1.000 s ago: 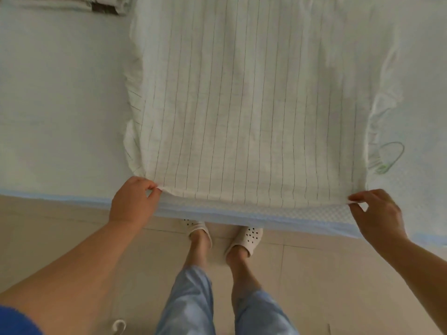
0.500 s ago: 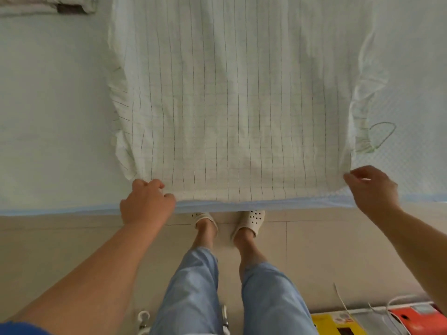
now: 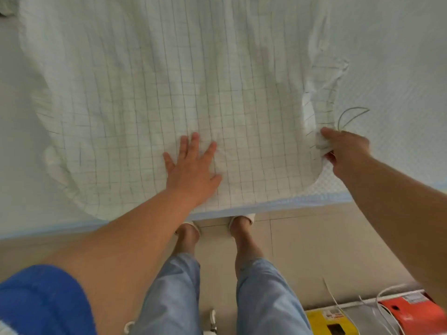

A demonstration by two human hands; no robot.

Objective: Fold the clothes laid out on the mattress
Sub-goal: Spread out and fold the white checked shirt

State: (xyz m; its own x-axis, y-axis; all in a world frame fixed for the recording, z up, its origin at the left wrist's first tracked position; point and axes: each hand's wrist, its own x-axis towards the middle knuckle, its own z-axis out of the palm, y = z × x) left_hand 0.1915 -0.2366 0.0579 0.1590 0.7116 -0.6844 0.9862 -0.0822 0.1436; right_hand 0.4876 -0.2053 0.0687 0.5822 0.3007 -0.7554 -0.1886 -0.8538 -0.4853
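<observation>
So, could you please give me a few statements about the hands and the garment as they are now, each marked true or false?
1. The left hand lies flat on the garment. True.
2. The right hand rests open on the mattress. False: it pinches the garment's right edge.
3. The garment has a grid pattern. True.
4. The garment hangs down to the floor. False: it lies on the mattress, its hem at the near edge.
5. Both hands grip the hem. False: only the right hand grips cloth.
</observation>
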